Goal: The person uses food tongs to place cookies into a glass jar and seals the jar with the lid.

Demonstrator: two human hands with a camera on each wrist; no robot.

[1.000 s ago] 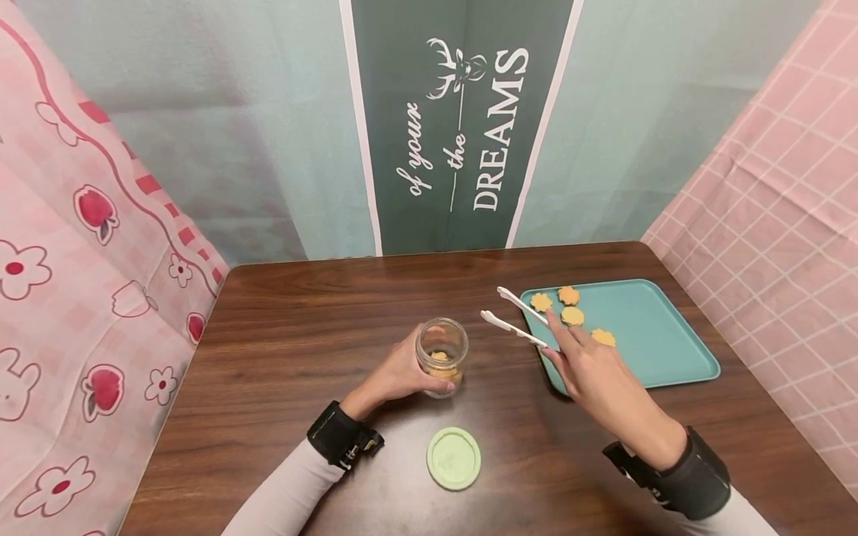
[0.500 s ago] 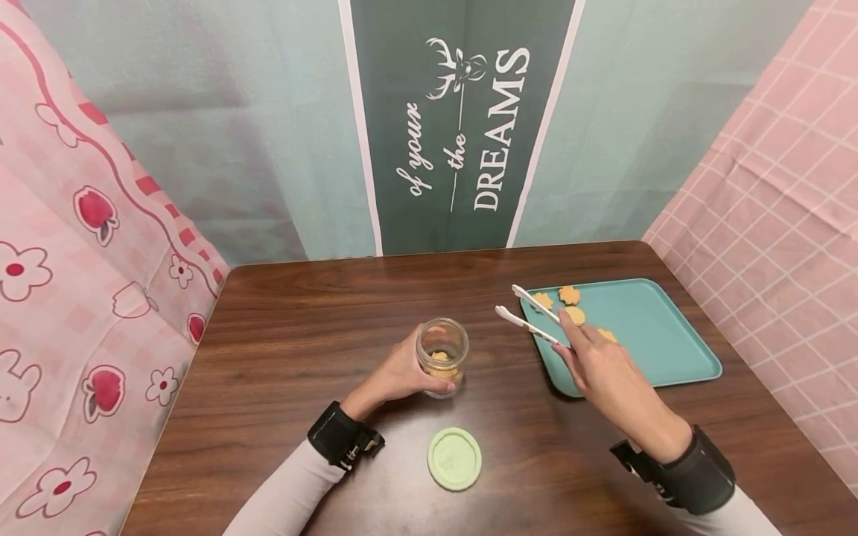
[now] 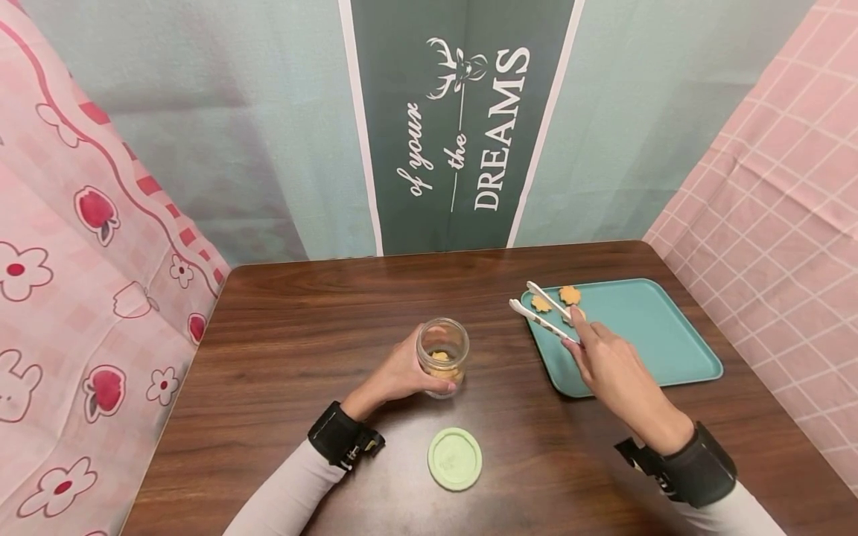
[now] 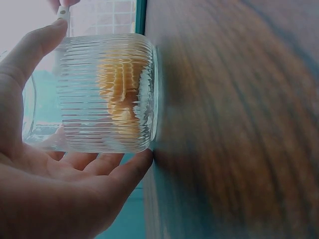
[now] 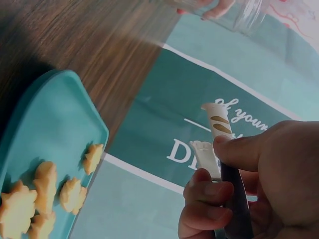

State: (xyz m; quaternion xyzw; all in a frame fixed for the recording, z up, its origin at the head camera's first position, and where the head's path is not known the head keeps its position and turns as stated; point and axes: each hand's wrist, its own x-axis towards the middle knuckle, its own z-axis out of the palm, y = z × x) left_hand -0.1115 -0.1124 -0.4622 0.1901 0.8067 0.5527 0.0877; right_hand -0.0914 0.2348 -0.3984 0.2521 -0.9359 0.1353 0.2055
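Observation:
My left hand (image 3: 409,372) grips a ribbed glass jar (image 3: 442,350) standing on the wooden table (image 3: 302,320); several orange flower-shaped cookies lie inside it (image 4: 119,89). My right hand (image 3: 603,365) holds white tongs (image 3: 544,311) by their rear end. The tongs' arms are apart, with their tips over the left corner of a teal tray (image 3: 643,327). A few flower-shaped cookies (image 3: 570,295) lie on that corner, one (image 3: 540,304) just under the tips. In the right wrist view the tongs (image 5: 217,134) point away from the tray's cookies (image 5: 45,189); nothing sits between their tips.
A round light-green lid (image 3: 454,458) lies flat on the table in front of the jar, between my forearms. Pink patterned cloths hang at the left and right sides; a green banner with white lettering hangs behind the table's far edge.
My right hand has carried the tongs rightward, from beside the jar to over the tray's cookie corner. The left hand and jar have stayed put.

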